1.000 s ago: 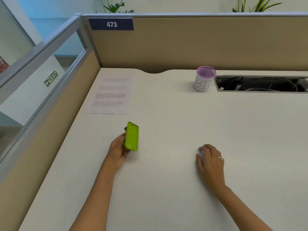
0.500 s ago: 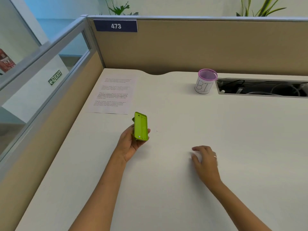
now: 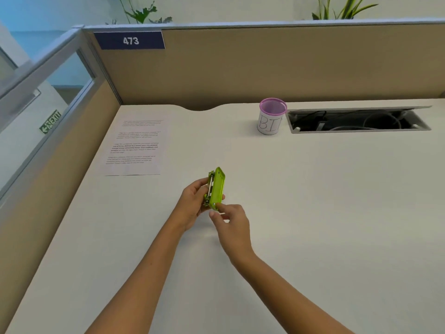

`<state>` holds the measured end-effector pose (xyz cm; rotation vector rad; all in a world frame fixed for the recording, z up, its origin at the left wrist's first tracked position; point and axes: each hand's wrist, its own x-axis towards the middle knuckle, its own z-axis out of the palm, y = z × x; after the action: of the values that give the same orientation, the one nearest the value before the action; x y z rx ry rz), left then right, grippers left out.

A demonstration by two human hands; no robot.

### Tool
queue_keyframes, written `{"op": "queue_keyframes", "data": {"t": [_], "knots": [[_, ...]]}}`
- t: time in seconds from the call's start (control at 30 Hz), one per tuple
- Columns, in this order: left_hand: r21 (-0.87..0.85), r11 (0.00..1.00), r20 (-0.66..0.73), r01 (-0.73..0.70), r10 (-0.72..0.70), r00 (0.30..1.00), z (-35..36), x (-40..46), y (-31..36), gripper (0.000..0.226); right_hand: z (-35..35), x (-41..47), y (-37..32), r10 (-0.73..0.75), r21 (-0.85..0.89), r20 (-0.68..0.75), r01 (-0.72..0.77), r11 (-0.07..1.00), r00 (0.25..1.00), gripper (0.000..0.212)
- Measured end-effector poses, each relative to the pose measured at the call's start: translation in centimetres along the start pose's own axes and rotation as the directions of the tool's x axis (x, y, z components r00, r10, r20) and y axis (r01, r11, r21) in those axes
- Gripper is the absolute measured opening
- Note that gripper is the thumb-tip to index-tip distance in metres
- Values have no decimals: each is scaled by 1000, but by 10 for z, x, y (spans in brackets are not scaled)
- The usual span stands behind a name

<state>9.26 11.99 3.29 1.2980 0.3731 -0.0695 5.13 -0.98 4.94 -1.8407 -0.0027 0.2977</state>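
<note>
Left hand (image 3: 192, 201) curls round the back of a lime-green hole punch (image 3: 217, 188), held on edge above the middle of the desk (image 3: 313, 213), well apart from its back edge; right hand (image 3: 231, 222) pinches the punch's near end between thumb and forefinger, other fingers loosely bent. Likely hazards: the narrow two-hand hold could slip and drop the punch, and loosening its base here would scatter paper chads, since the pink-rimmed cup marked BIN (image 3: 272, 116) stands far off at the back edge. Its contents cannot be seen. Beside it, the open cable recess (image 3: 356, 120) holds cables.
</note>
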Motion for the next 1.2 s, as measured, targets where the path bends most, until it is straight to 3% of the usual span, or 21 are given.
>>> {"op": "queue_keyframes", "data": {"t": [0.13, 0.27, 0.57, 0.73, 0.87, 0.97, 1.03, 1.2], "knots": [[19, 999, 2, 51, -51, 999, 3, 8, -4, 30, 1, 4, 0, 61, 96, -93, -52, 994, 994, 19], [45, 993, 14, 109, -110, 994, 3, 16, -8, 30, 0, 7, -1, 68, 131, -97, -54, 990, 993, 19], [155, 970, -6, 187, -189, 982, 6, 26, -15, 30, -5, 12, 1, 259, 372, -96, -207, 905, 961, 26], [148, 972, 9, 183, -186, 982, 8, 25, -12, 30, -10, 12, 11, 194, 238, -123, -160, 958, 973, 33], [142, 973, 18, 180, -184, 983, 8, 24, -10, 28, -14, 9, 18, -42, -22, -94, 40, 999, 995, 45], [118, 976, 17, 181, -185, 983, 8, 22, -8, 27, -16, 10, 25, -252, -352, 43, 251, 902, 967, 54], [101, 979, 23, 180, -183, 983, 6, 20, -7, 29, -19, 10, 28, -319, -500, 72, 311, 808, 945, 56], [87, 980, 13, 178, -180, 984, 2, 18, -4, 30, -26, 12, 26, -418, -595, 125, 405, 694, 900, 66]]}}
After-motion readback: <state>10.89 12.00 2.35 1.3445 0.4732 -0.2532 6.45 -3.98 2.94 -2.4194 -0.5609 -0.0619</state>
